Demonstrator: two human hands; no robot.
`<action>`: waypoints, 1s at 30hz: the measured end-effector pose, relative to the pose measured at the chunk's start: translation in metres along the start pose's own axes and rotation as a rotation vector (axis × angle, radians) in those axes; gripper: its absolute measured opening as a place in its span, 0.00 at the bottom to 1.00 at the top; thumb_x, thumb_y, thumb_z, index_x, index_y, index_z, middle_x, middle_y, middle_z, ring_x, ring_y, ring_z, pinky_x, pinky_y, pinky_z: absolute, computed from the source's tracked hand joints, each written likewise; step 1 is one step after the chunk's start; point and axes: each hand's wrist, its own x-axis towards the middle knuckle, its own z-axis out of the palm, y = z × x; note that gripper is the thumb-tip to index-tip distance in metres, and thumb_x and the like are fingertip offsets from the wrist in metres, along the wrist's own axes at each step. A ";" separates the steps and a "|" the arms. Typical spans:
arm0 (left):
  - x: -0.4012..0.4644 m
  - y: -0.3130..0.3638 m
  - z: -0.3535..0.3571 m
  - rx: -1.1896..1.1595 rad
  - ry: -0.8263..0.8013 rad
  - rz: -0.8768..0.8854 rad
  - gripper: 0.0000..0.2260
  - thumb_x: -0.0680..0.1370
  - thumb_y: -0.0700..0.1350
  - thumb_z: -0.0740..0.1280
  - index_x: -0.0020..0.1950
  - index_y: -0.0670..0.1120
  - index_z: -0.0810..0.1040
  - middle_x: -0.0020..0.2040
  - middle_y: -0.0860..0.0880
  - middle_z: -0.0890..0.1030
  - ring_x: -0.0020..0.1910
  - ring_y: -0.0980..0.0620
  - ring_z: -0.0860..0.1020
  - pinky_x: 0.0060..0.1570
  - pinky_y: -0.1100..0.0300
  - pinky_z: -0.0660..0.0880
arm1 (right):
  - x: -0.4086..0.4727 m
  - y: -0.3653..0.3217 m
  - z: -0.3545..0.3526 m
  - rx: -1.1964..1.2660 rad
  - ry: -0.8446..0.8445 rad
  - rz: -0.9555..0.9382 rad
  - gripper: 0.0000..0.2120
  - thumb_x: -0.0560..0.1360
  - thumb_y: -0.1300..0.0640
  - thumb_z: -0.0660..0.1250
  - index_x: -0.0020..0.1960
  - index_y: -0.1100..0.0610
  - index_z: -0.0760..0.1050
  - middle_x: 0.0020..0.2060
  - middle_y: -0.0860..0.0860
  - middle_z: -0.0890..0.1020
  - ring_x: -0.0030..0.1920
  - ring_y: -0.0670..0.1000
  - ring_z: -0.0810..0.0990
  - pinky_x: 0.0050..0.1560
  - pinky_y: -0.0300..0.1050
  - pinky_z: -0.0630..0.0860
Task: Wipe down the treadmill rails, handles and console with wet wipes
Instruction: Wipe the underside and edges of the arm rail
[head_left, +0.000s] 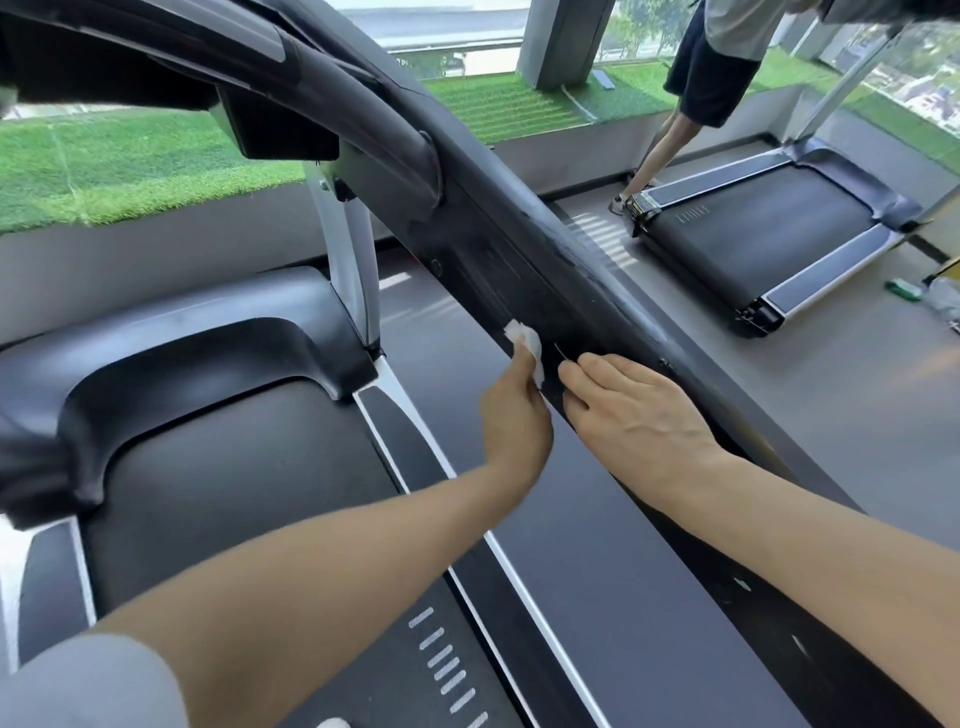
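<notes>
Gripping a crumpled white wet wipe (527, 345), left hand (514, 415) presses it against inner side of the black treadmill rail (524, 270). Right hand (636, 410) lies flat on the same rail just beside, fingers straight, holding nothing. Rail runs diagonally, surface smeared and streaky. Below: black belt (234, 493), motor cover (182, 343). Grey floor (857, 395), second treadmill (763, 244) with another person (711, 67) by it, green turf (130, 156) along windows.
</notes>
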 end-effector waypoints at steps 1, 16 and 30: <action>0.014 -0.002 -0.003 0.034 0.028 -0.013 0.14 0.79 0.33 0.52 0.58 0.37 0.75 0.29 0.51 0.66 0.28 0.55 0.63 0.29 0.69 0.64 | -0.001 0.000 0.001 -0.003 -0.006 -0.015 0.14 0.66 0.66 0.58 0.41 0.62 0.82 0.46 0.56 0.81 0.50 0.56 0.78 0.58 0.46 0.75; 0.004 -0.008 -0.005 0.043 -0.035 -0.006 0.13 0.78 0.31 0.53 0.58 0.32 0.73 0.30 0.48 0.68 0.29 0.54 0.63 0.31 0.65 0.62 | 0.001 -0.001 -0.006 0.000 -0.061 0.021 0.21 0.67 0.68 0.49 0.40 0.62 0.81 0.44 0.56 0.81 0.48 0.56 0.80 0.59 0.47 0.75; -0.040 0.008 0.007 -0.002 -0.041 0.064 0.12 0.77 0.30 0.54 0.56 0.31 0.73 0.32 0.43 0.75 0.32 0.46 0.68 0.36 0.61 0.67 | -0.018 0.001 -0.011 -0.008 0.019 0.013 0.25 0.74 0.71 0.41 0.43 0.64 0.79 0.41 0.55 0.78 0.44 0.56 0.79 0.55 0.46 0.77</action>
